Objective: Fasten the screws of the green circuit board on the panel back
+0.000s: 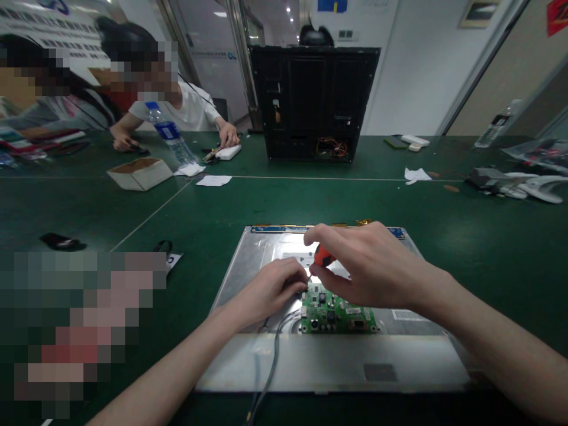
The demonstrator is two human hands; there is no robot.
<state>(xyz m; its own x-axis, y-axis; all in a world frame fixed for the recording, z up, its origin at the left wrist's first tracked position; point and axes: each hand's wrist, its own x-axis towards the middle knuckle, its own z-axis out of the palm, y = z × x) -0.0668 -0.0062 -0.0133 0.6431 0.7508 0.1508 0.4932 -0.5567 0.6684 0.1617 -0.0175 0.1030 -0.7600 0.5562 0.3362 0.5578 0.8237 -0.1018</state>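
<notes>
Nearest the camera: two bare forearms (488,334), entering from the lower corners and ending in the left hand (270,290) and right hand (377,263). Dark green worktop (195,207) with thin white lines fills most of the view. A co-worker in a white top (195,106) sits at its far left side, one hand on a small white block (228,152). Flat silver metal panel (328,361) lies on the worktop directly under both hands. Black rectangular housing (315,97) stands upright on the far part of the worktop, a tangle of copper-coloured wires (332,147) at its lower edge. Open pale cardboard box (139,179) sits left of centre; a clear plastic bottle with blue cap and label (168,130) stands just behind it. Green circuit board (341,316) rests on the panel, below the hands. Thin grey cable (276,349) runs from the board's left end over the panel's near edge. Screwdriver with red-and-black handle (323,255) is held tilted over the board's upper left corner: right fingers pinch the handle. Left fingers are bunched near its tip; cannot tell whether they grip anything. Small screw-like pieces (308,263) lie on the panel beside the handle.
</notes>
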